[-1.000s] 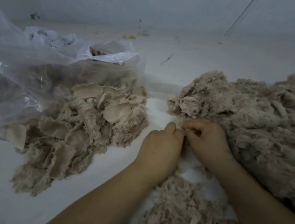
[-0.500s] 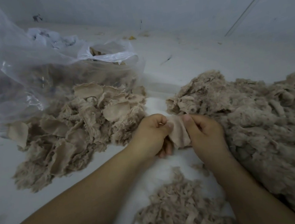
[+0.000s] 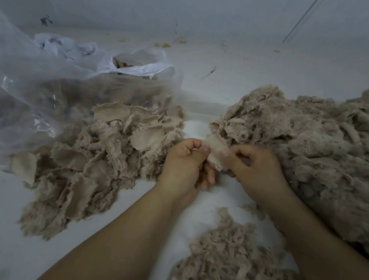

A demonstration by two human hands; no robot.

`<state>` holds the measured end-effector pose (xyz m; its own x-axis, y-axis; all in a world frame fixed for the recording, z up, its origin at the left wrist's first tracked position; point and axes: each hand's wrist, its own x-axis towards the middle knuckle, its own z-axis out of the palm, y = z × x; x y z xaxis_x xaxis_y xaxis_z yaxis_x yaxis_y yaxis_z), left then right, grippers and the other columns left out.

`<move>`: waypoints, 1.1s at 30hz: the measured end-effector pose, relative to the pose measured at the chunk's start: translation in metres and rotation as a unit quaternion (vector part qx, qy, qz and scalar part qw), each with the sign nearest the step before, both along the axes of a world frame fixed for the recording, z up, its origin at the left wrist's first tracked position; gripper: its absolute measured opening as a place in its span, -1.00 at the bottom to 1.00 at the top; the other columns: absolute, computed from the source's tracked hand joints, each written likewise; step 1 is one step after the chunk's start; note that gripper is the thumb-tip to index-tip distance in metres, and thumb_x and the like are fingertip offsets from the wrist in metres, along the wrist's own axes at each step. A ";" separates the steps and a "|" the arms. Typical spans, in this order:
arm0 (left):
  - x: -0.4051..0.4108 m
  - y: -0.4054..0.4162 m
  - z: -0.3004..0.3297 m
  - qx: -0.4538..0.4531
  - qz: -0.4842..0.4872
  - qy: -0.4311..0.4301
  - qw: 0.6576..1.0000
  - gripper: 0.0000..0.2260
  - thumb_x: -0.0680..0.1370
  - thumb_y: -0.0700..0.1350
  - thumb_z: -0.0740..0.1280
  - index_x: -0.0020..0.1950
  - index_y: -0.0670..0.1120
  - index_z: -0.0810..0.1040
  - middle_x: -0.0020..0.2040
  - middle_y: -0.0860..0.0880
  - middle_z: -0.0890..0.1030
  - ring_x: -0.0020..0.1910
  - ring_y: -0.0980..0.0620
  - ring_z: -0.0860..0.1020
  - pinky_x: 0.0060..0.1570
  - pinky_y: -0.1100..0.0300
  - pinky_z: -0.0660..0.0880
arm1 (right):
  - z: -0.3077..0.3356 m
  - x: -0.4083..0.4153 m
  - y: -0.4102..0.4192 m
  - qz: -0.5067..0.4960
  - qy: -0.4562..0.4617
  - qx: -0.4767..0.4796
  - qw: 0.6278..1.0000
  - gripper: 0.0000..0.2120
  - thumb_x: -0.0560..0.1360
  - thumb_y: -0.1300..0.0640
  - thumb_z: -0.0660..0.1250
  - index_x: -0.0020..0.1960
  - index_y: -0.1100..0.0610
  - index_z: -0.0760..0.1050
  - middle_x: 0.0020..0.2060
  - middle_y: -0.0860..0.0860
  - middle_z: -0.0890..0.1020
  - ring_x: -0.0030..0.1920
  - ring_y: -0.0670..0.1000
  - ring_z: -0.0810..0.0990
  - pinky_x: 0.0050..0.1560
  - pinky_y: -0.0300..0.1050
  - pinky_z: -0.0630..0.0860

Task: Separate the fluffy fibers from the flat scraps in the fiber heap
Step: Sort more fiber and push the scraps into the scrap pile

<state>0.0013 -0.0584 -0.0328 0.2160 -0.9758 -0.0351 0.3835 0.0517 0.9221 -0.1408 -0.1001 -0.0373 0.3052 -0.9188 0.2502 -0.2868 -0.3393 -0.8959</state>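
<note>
- Centre of frame: left hand (image 3: pixel 182 163) & right hand (image 3: pixel 252 166) both pinch one flat scrap (image 3: pixel 216 153) betw. thumb and fingertips, held just off the fiber heap (image 3: pixel 317 147) at right.
- Risk: fluff looks stuck to the scrap's underside; a fast pull may tear it or leave fibers on.
- Risk: scrap let go early could land on the fluffy pile (image 3: pixel 227 264), bottom centre, mixing the sorts.
- Scrap pile (image 3: pixel 98 163) at centre left sits close to the heap; edges could merge.
- Clear plastic bag (image 3: pixel 35 92), upper left: brownish fiber inside, type unclear; mouth lies open toward the scrap pile.

Fuzzy matt fiber heap (image 3: pixel 317 147), glossy clear plastic bag (image 3: pixel 22 77)
</note>
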 end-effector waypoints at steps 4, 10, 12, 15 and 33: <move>0.000 0.000 -0.003 0.003 0.037 -0.017 0.999 -0.80 0.65 -0.27 0.20 -0.18 -0.18 0.45 -0.48 -0.13 0.49 -0.66 0.01 0.34 -0.67 0.34 0.20 | -0.001 0.000 -0.002 -0.030 -0.014 0.012 0.999 -0.72 0.59 0.13 0.31 -0.30 0.09 0.56 -0.48 0.03 0.57 -0.45 -0.04 0.53 -0.44 -0.15 0.48; 0.003 0.003 -0.001 0.028 -0.038 -0.123 0.991 -0.88 0.58 -0.23 0.33 -0.16 -0.21 0.55 -0.48 -0.15 0.53 -0.69 0.02 0.36 -0.67 0.35 0.20 | 0.004 -0.001 0.003 0.005 -0.041 0.013 0.999 -0.98 0.50 0.02 0.41 -0.12 -0.09 0.60 -0.14 -0.11 0.66 -0.14 -0.18 0.62 -0.18 -0.31 0.55; 0.002 0.003 0.001 0.043 -0.070 -0.156 0.984 -0.89 0.58 -0.24 0.34 -0.12 -0.24 0.54 -0.48 -0.14 0.54 -0.69 0.03 0.37 -0.67 0.35 0.20 | 0.003 -0.001 0.002 -0.006 -0.014 -0.026 1.000 -0.94 0.49 0.11 0.44 -0.16 0.07 0.62 -0.11 -0.03 0.64 -0.09 -0.09 0.61 -0.14 -0.29 0.52; 0.002 0.004 0.004 0.058 -0.081 -0.169 0.981 -0.90 0.59 -0.25 0.32 -0.08 -0.28 0.53 -0.49 -0.13 0.53 -0.69 0.05 0.36 -0.66 0.35 0.20 | 0.003 -0.001 0.000 -0.036 -0.027 -0.052 0.998 -0.78 0.53 0.25 0.39 -0.27 0.31 0.58 -0.21 0.10 0.64 -0.14 0.02 0.61 -0.12 -0.14 0.54; 0.032 0.014 0.030 -0.044 0.215 -0.816 0.535 -0.94 0.31 -0.30 0.35 -0.25 -0.24 0.52 -0.18 -0.25 0.48 -0.18 -0.24 0.49 -0.40 0.08 0.24 | 0.004 0.002 0.006 -0.004 -0.111 0.104 0.988 -0.79 0.63 0.26 0.21 -0.10 0.12 0.56 -0.31 0.00 0.69 -0.47 -0.06 0.56 -0.41 -0.23 0.53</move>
<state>0.0338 -0.0442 -0.0024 0.0942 -0.8057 0.5848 -0.9931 -0.1173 -0.0016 -0.1388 -0.0942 -0.0336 0.2570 -0.9594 0.1160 -0.0769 -0.1400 -0.9872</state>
